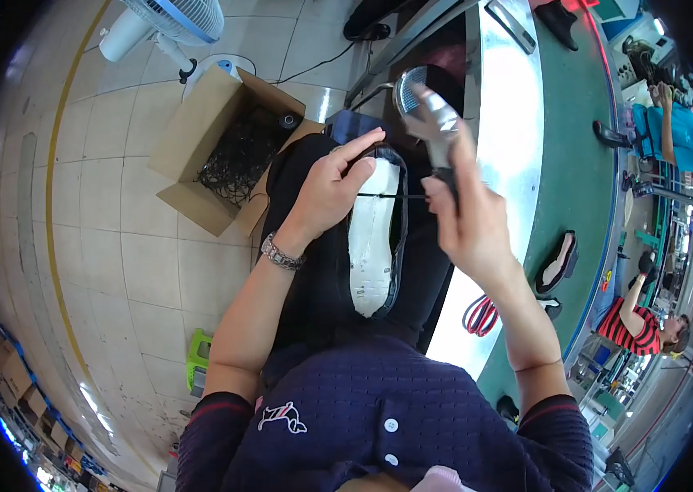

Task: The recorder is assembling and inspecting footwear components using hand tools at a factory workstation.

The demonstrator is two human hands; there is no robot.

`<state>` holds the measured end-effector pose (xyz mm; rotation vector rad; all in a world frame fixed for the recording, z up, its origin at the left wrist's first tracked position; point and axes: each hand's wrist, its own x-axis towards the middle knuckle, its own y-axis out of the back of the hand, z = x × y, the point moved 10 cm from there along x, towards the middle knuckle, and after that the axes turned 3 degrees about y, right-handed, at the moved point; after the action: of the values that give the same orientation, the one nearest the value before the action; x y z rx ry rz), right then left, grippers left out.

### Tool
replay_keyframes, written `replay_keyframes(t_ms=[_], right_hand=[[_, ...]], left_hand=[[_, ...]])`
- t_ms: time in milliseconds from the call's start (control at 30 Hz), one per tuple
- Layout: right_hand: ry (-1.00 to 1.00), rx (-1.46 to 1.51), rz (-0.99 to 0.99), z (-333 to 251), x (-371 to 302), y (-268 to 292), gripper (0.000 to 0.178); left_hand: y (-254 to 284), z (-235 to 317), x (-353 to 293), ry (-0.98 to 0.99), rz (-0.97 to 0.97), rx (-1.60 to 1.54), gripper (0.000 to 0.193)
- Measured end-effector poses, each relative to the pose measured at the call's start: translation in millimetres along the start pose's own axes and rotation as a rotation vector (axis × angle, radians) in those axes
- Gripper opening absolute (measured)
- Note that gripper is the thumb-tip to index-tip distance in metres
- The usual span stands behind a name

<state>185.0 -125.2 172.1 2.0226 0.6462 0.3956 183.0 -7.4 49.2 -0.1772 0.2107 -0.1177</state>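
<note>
A dark shoe (372, 238) lies sole up on my lap, with a pale white bottom inside its black rim. My left hand (331, 184) grips its far end, the thumb on the white bottom and the fingers over the edge. In my right hand (477, 217), to the right of the shoe, is a metal-headed hand tool (438, 123) with a dark handle; motion blurs it, so its exact kind is unclear. A thin black cord (399, 196) stretches across the white bottom toward my right fingers; its end there is hidden.
An open cardboard box (190, 135) full of black cords stands left, by a fan (174, 20). At right runs a metal-edged bench (510, 123) with a green belt (563, 164), another shoe (557, 262) and a red cord coil (481, 316). People work beyond.
</note>
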Motion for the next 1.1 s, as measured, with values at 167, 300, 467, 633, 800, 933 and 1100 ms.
replay_keyframes(t_ms=[167,300,467,633,800,933,1100], right_hand=[[-0.055,-0.069,-0.269,11,-5,-16,0.069],[-0.479,0.235,0.165,73,-62,6,0.064],[-0.894,-0.086,0.208,169,-164,-16,0.062],[-0.817,-0.092,0.354,172,-246,-42,0.048],[-1.072,-0.237,0.584,156,-387,-36,0.043],[-1.327,0.048,0.374,159,-422,-60,0.044],[-1.270,1.072,0.631,145,-377,-71,0.043]], left_hand=[[2,1,-3,0.045,-0.042,-0.059,0.042],[-5,3,-1,0.108,-0.066,-0.117,0.039],[-2,10,11,0.030,0.039,0.087,0.029],[0,13,4,0.056,0.039,0.028,0.032],[2,39,-30,-0.201,0.197,0.174,0.033],[-28,76,-51,-0.412,0.152,0.635,0.032],[-32,74,-57,-0.518,0.312,0.757,0.012]])
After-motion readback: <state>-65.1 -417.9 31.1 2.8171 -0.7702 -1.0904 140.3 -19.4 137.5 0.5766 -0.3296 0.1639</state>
